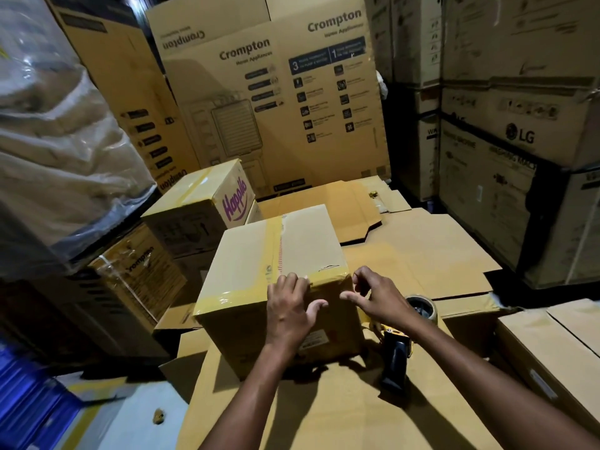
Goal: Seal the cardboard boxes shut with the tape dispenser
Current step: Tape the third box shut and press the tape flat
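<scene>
Far left, a taped box marked Happilo (207,203) stands behind. In front of me the cardboard box (256,254) sits on flattened cardboard (324,401), yellowish tape (227,295) running along its near top edge. My left hand (289,306) lies spread over that edge, fingers straight on the tape, thumb down the front face. My right hand (380,297) is at the box's near right corner, fingers curled; I cannot tell whether they pinch anything. The tape dispenser (399,339) lies just right of the box, under my right wrist.
</scene>
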`<state>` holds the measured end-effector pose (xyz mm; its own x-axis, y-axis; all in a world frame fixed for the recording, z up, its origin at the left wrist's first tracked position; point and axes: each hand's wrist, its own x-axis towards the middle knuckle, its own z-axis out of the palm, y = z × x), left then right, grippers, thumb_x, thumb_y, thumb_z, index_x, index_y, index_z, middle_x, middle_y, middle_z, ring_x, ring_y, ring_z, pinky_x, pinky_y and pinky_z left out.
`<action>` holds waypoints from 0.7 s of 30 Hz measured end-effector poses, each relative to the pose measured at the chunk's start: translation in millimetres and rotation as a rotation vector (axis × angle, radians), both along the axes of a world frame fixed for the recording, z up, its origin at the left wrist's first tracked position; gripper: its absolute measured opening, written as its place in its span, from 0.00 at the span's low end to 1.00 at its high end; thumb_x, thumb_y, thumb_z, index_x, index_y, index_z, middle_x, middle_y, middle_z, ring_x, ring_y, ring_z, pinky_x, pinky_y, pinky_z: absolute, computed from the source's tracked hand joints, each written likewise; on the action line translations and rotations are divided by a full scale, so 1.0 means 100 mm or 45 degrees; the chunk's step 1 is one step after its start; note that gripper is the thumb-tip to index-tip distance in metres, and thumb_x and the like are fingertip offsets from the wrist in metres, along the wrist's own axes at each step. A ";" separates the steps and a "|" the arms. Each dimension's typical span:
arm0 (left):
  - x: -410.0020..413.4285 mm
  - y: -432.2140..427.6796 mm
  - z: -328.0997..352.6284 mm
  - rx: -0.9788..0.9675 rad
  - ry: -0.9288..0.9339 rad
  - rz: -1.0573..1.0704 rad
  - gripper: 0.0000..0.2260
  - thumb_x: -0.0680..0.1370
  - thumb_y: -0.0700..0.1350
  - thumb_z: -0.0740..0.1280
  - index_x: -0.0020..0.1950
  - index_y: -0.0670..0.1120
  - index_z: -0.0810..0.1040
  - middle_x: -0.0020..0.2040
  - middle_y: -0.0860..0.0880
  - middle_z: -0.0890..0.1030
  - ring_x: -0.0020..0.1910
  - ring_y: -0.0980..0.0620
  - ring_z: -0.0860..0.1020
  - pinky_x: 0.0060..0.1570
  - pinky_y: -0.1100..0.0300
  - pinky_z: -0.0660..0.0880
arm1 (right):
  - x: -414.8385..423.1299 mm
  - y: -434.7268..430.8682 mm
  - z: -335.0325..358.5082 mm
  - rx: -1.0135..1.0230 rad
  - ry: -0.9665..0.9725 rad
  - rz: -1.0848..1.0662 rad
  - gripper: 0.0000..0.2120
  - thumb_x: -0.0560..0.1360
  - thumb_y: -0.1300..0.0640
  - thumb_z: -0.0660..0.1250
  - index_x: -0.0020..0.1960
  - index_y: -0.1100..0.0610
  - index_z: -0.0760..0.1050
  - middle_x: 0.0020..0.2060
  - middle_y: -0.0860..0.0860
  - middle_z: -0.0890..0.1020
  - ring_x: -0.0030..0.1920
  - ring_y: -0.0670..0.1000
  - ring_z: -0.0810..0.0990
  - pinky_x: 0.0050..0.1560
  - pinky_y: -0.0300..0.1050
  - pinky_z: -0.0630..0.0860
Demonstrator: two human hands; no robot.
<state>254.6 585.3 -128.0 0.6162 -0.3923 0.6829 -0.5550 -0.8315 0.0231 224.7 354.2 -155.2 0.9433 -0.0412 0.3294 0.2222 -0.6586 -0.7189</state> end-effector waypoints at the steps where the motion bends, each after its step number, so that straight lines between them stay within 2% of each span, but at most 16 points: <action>1: -0.02 0.07 -0.04 0.013 -0.028 -0.052 0.24 0.70 0.58 0.80 0.58 0.45 0.80 0.53 0.49 0.78 0.52 0.47 0.77 0.51 0.51 0.76 | -0.02 -0.02 -0.04 -0.179 -0.034 -0.044 0.22 0.75 0.38 0.73 0.61 0.49 0.71 0.55 0.47 0.78 0.54 0.47 0.77 0.51 0.42 0.76; 3: -0.05 0.22 -0.11 0.057 -0.110 -0.154 0.25 0.74 0.57 0.76 0.65 0.43 0.80 0.62 0.46 0.80 0.62 0.46 0.77 0.61 0.48 0.77 | -0.07 -0.02 -0.16 -0.404 -0.195 -0.197 0.31 0.75 0.37 0.71 0.70 0.51 0.69 0.64 0.50 0.73 0.63 0.50 0.72 0.62 0.51 0.75; 5: -0.08 0.37 -0.18 0.075 -0.227 -0.190 0.24 0.79 0.56 0.70 0.68 0.42 0.80 0.68 0.44 0.80 0.69 0.45 0.76 0.68 0.45 0.73 | -0.15 0.05 -0.22 -0.476 -0.420 -0.315 0.33 0.77 0.37 0.69 0.74 0.55 0.68 0.71 0.55 0.70 0.69 0.55 0.70 0.69 0.56 0.72; 9: -0.04 0.62 -0.21 -0.143 -0.329 -0.052 0.20 0.80 0.54 0.68 0.64 0.40 0.82 0.68 0.40 0.80 0.70 0.41 0.75 0.70 0.42 0.69 | -0.23 0.44 -0.18 -0.695 -0.730 -0.200 0.34 0.83 0.42 0.61 0.81 0.62 0.62 0.82 0.61 0.59 0.82 0.59 0.56 0.80 0.55 0.55; 12: 0.08 0.78 -0.06 -0.284 -0.226 0.110 0.19 0.81 0.54 0.65 0.61 0.42 0.83 0.64 0.41 0.81 0.67 0.40 0.77 0.68 0.39 0.69 | -0.18 0.75 -0.15 -0.897 -0.776 -0.092 0.34 0.85 0.43 0.60 0.82 0.64 0.58 0.82 0.62 0.55 0.83 0.60 0.53 0.81 0.58 0.56; 15: 0.15 0.90 0.04 -0.359 -0.098 0.159 0.19 0.82 0.58 0.62 0.52 0.45 0.85 0.52 0.46 0.84 0.54 0.44 0.80 0.60 0.42 0.72 | -0.02 0.99 -0.09 -0.969 -0.787 -0.109 0.35 0.85 0.42 0.58 0.82 0.63 0.57 0.82 0.62 0.54 0.83 0.60 0.52 0.81 0.58 0.54; 17: 0.15 0.93 0.04 -0.375 -0.048 0.157 0.20 0.82 0.59 0.61 0.47 0.46 0.84 0.45 0.49 0.82 0.46 0.49 0.77 0.51 0.48 0.72 | 0.08 1.08 -0.08 -0.976 -0.751 -0.128 0.35 0.85 0.42 0.55 0.83 0.63 0.54 0.83 0.62 0.53 0.83 0.60 0.51 0.82 0.57 0.51; 19: 0.15 0.95 0.00 -0.378 -0.019 0.155 0.19 0.82 0.59 0.62 0.46 0.47 0.83 0.43 0.51 0.80 0.44 0.51 0.74 0.47 0.53 0.69 | 0.17 1.14 -0.16 -1.000 -0.695 -0.143 0.35 0.86 0.42 0.54 0.83 0.62 0.51 0.83 0.62 0.51 0.83 0.60 0.49 0.82 0.57 0.48; 21: 0.15 0.97 -0.03 -0.386 0.010 0.138 0.17 0.82 0.59 0.62 0.47 0.48 0.83 0.44 0.52 0.79 0.45 0.52 0.73 0.47 0.55 0.66 | 0.20 1.15 -0.33 -1.069 -0.651 -0.168 0.35 0.86 0.41 0.51 0.84 0.61 0.48 0.83 0.61 0.49 0.83 0.59 0.48 0.82 0.56 0.46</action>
<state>270.0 682.0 -130.7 0.6493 -0.1033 0.7535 -0.4622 -0.8404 0.2830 244.5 469.5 -188.0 0.6843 0.2973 0.6659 0.2637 -0.9522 0.1541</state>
